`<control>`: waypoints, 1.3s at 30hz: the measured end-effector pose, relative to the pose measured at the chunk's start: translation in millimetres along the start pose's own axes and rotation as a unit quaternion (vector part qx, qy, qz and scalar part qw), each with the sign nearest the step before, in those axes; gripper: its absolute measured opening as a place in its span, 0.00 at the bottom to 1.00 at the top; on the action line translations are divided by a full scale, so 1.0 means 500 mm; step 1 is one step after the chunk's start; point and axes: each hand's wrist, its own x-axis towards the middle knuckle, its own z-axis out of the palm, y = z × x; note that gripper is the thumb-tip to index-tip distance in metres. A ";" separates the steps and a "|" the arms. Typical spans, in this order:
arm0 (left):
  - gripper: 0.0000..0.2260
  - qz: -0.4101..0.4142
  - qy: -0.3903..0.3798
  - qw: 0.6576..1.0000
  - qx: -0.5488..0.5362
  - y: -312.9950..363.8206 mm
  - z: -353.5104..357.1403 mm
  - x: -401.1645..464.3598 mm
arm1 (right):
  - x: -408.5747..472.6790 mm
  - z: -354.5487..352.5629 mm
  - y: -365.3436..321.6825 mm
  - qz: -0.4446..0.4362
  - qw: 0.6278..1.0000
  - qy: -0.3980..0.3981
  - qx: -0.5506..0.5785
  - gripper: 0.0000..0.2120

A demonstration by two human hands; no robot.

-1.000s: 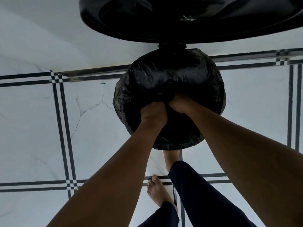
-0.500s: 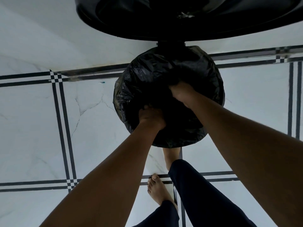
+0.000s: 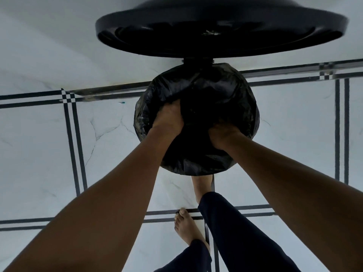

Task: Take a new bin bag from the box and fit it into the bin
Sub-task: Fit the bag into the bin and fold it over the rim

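A round bin stands on the tiled floor below me, its mouth and rim covered by a crinkled black bin bag (image 3: 198, 91). The bin's black lid (image 3: 220, 30) is swung open and stands upright behind it. My left hand (image 3: 169, 119) is pressed into the bag at the left side of the opening, fingers curled into the plastic. My right hand (image 3: 223, 135) is pushed down into the bag at the near right, fingers buried in the folds. The bin's own wall is hidden under the bag. No box is in view.
White marble floor tiles (image 3: 39, 154) with black double lines lie all around the bin. My bare feet (image 3: 186, 226) and dark trouser legs (image 3: 235, 236) stand just in front of the bin. A pale wall rises behind the lid.
My left hand moved up and to the left rim of the bag. My right hand dropped back toward the near right. The view tilted, showing more of the lid.
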 end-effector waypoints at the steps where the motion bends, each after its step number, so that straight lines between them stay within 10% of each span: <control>1: 0.20 0.010 -0.002 1.000 -0.006 0.000 0.003 -0.002 | -0.009 -0.005 -0.001 -0.007 0.998 0.052 0.047 0.20; 8: 0.18 0.098 0.200 0.964 -0.148 0.001 -0.020 -0.160 | -0.151 -0.040 0.004 0.049 0.802 0.516 0.295 0.08; 11: 0.18 -0.074 0.359 0.911 -0.190 -0.043 -0.044 -0.187 | -0.177 -0.057 0.037 0.304 0.697 0.473 0.444 0.15; 15: 0.13 -0.281 0.249 0.775 -0.509 -0.058 -0.061 -0.175 | -0.171 -0.060 0.060 0.360 0.534 0.277 0.713 0.15; 19: 0.19 -0.284 0.194 0.768 -0.540 -0.052 -0.063 -0.154 | -0.165 -0.066 0.057 0.313 0.574 0.251 0.714 0.22; 29: 0.10 -0.250 0.254 0.837 -0.416 -0.075 -0.038 -0.162 | -0.142 -0.046 0.087 0.295 0.520 0.198 0.777 0.24; 39: 0.15 -0.278 0.121 0.788 -0.536 -0.113 -0.060 -0.114 | -0.112 -0.062 0.083 0.291 0.563 0.156 0.758 0.24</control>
